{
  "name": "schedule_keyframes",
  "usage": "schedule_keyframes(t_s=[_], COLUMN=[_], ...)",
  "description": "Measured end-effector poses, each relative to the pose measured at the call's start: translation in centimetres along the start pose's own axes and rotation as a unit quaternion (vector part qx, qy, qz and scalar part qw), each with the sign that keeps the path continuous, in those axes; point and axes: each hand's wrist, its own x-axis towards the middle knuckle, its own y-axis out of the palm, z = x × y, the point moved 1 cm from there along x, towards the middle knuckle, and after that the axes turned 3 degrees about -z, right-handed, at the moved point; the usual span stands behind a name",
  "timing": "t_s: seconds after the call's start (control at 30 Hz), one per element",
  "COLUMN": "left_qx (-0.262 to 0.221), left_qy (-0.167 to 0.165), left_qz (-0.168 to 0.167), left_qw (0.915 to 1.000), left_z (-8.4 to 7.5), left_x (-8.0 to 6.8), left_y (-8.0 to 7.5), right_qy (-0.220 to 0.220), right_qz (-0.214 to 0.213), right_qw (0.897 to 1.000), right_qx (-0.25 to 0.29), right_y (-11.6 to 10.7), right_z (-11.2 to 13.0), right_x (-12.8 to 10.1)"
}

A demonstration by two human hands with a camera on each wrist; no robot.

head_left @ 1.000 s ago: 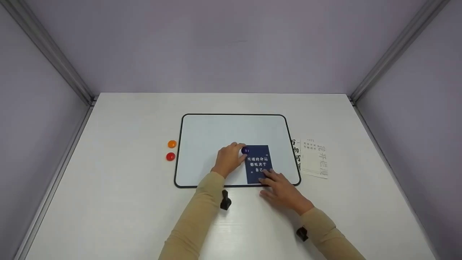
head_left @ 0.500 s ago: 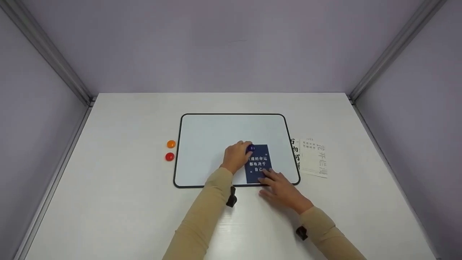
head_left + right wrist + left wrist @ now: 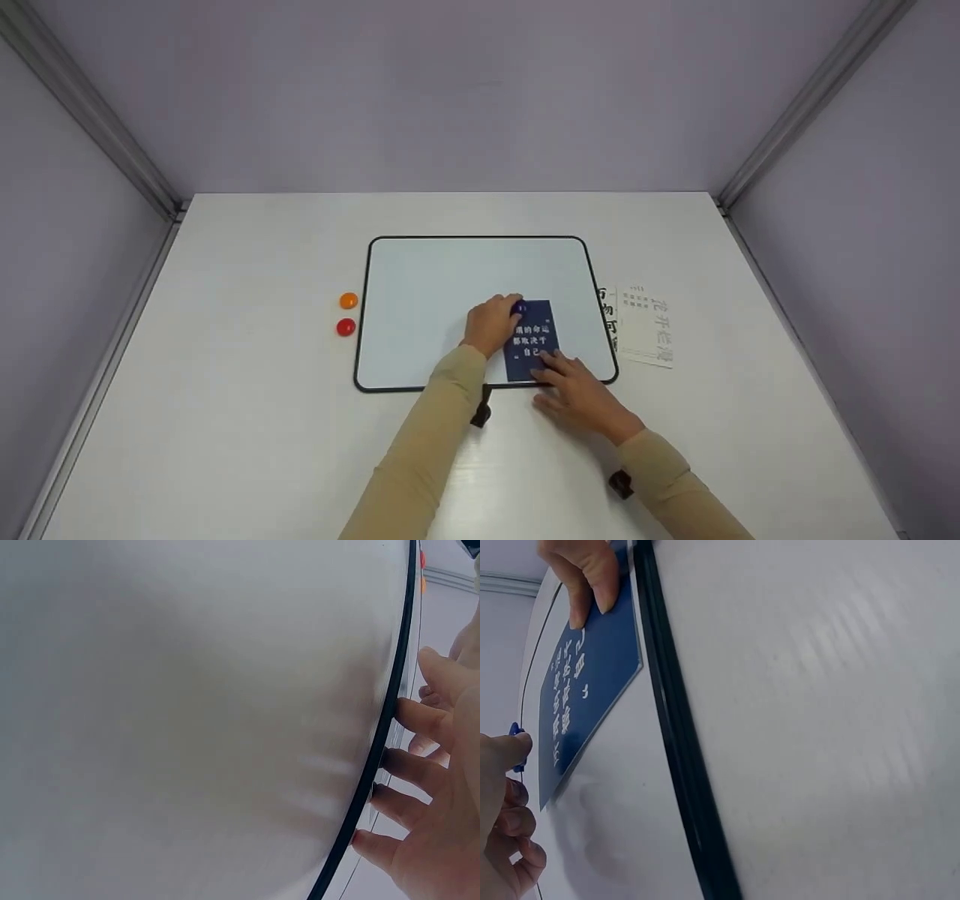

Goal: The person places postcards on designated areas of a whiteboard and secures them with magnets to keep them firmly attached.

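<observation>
In the head view a dark blue card (image 3: pixel 525 367) with white characters lies on the front right of a black-rimmed whiteboard (image 3: pixel 435 300). My left hand (image 3: pixel 491 324) pinches a small round blue magnet (image 3: pixel 519 307) at the card's far left corner; the left wrist view shows the magnet (image 3: pixel 519 763) under the thumb. My right hand (image 3: pixel 581 390) rests its spread fingertips on the card's near right corner. In the right wrist view the board's rim (image 3: pixel 375 746) hides the card and the tips of some right-hand fingers (image 3: pixel 412 769).
An orange magnet (image 3: pixel 348 300) and a red magnet (image 3: pixel 346 327) lie on the white table left of the board. At its right edge are printed paper cards (image 3: pixel 637 330), one partly under the rim. Walls stand behind and at both sides.
My left hand has slid the blue magnet a little to the right, onto the card's far left corner, and then stayed there. My right hand has kept its place on the card.
</observation>
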Motion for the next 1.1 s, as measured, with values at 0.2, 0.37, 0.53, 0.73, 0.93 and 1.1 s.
schedule_keyframes(t_s=[0.2,0.37,0.53,0.73,0.93,1.1], left_qx=[0.012,0.016,0.021,0.018,0.022,0.028], left_qy=[-0.011,-0.013,-0.025,-0.021,-0.015,-0.015], left_qz=[0.000,0.005,0.017,0.025,0.017,0.015], left_qw=[0.9999,0.9998,0.9993,0.9993,0.9995,0.9994], left_z=[-0.4,-0.5,-0.7,-1.3,-1.0,-0.8], left_x=[0.4,0.6,0.9,1.3,1.6,1.7], left_y=[0.6,0.9,0.7,0.5,0.5,0.5], right_qy=[0.018,0.020,0.015,0.016,0.003,-0.004], right_qz=[0.008,0.006,0.001,-0.005,-0.008,-0.014], right_qw=[1.000,1.000,1.000,1.000,1.000,1.000], right_qx=[0.002,-0.005,-0.001,-0.004,-0.002,-0.003], right_y=[-0.1,0.0,0.1,0.0,0.1,0.1], right_z=[-0.2,-0.2,-0.2,-0.3,-0.2,-0.1], right_x=[-0.3,-0.4,-0.2,-0.3,-0.1,0.1])
